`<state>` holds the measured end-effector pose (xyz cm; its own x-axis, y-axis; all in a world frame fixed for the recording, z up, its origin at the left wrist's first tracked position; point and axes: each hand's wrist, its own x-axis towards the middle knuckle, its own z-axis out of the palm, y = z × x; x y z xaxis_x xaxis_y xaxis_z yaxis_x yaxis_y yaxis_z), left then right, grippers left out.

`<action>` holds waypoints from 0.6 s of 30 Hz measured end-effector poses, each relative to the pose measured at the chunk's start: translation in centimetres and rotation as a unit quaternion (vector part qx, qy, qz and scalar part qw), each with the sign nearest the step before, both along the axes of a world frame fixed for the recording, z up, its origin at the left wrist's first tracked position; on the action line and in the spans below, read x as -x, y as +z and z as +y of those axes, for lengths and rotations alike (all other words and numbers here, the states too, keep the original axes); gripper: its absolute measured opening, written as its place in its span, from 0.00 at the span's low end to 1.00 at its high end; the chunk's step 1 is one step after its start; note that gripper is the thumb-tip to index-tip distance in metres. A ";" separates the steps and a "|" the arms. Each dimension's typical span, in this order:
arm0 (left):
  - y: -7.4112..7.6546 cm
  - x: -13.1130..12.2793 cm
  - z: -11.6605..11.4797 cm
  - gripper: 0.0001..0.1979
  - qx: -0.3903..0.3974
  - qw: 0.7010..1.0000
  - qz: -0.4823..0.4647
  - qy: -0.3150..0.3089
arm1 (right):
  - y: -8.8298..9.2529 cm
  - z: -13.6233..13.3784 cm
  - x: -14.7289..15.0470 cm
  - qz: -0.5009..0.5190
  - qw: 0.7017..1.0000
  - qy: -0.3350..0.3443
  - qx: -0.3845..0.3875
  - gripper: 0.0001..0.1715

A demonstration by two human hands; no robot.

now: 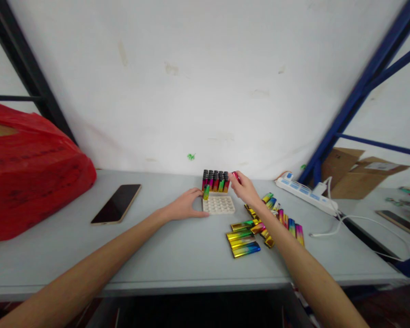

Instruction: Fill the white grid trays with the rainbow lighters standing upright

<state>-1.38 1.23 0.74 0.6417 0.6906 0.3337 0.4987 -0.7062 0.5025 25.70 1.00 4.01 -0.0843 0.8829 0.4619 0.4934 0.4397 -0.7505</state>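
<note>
A white tray (pixel 218 210) with rows of round holes lies near the wall. Lighters (pixel 215 180) in shiny rainbow colours with black tops stand in close rows at its back. One green-and-yellow lighter (pixel 206 192) is upright at the tray's left side. My left hand (pixel 187 204) curves around the tray's left end, thumb by the front corner and fingers by the upright lighter. Just right of the standing rows, my right hand (pixel 244 187) is closed around a red lighter (pixel 237 176), mostly hidden by the fingers.
Loose metallic lighters (pixel 243 248) lie in a pile under and beside my right forearm. A phone (pixel 117 204) lies left, near a red plastic bag (pixel 37 168). To the right are a white power strip (pixel 305 193) with cables, a blue frame post (pixel 355 98) and a cardboard box (pixel 351 180).
</note>
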 end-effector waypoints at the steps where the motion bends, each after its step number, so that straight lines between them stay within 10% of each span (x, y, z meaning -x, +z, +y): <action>1: 0.0 0.0 0.0 0.31 0.002 1.000 0.001 -0.001 | 0.0 -0.3 0.5 -0.003 1.000 0.006 -0.007 0.28; 18: -0.3 0.0 0.1 0.33 0.001 1.000 0.012 0.003 | -0.9 -1.4 3.2 -0.056 0.997 -0.025 -0.037 0.25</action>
